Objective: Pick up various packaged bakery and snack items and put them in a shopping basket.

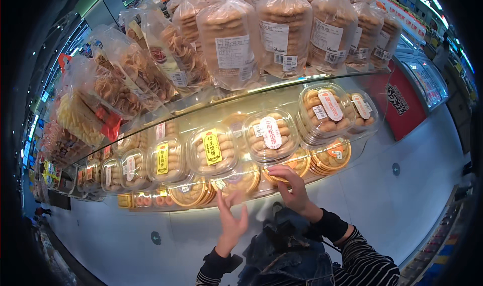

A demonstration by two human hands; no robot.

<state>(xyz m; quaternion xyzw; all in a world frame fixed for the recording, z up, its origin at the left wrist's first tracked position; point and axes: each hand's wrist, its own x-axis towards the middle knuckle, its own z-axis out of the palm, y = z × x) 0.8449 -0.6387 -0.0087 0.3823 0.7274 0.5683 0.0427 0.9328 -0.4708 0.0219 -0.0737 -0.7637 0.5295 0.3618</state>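
My left hand [232,221] is raised in front of the lower shelf, its fingers apart and slightly blurred, with nothing in it. My right hand [294,189] reaches toward the shelf with fingers stretched and a little bent, and I see nothing held. Just beyond its fingertips sits a clear plastic box of round pastries with a white label [272,133]; whether they touch it, I cannot tell. Left of that box is a similar one with a yellow label [212,146]. Beneath them are stacked round orange-rimmed trays of flat biscuits [234,180], nearest my left hand.
A glass shelf edge [246,94] runs above the boxes, with tall bags of round biscuits [284,32] and bags of curled snacks [118,67] on it. More pastry boxes [324,111] stand right. A red panel [401,102] and a freezer case [422,74] are at far right.
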